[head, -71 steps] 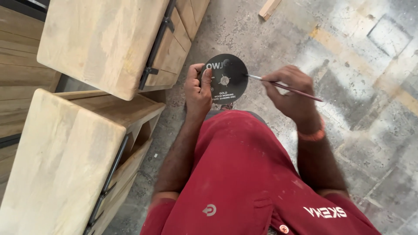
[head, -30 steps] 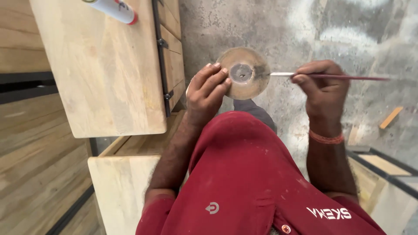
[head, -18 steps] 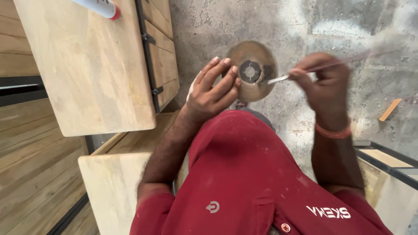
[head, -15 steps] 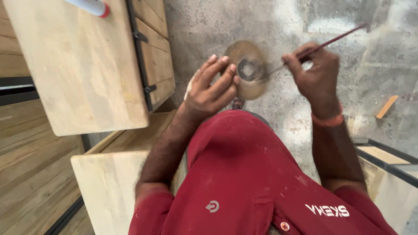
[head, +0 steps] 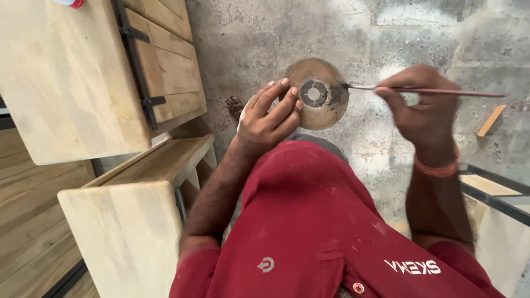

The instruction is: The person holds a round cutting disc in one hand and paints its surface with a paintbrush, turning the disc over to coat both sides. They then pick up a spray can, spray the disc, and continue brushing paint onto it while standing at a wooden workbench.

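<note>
The left hand (head: 268, 118) should grip the abrasive disc (head: 316, 94) steady while the right hand (head: 425, 107), pinching the thin brush (head: 425, 91), works its tip gently along the rim.

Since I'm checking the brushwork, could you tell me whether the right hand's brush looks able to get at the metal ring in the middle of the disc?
Probably yes: the right hand holds the thin brush at the disc rim, and the left hand leaves the centre ring uncovered.
</note>
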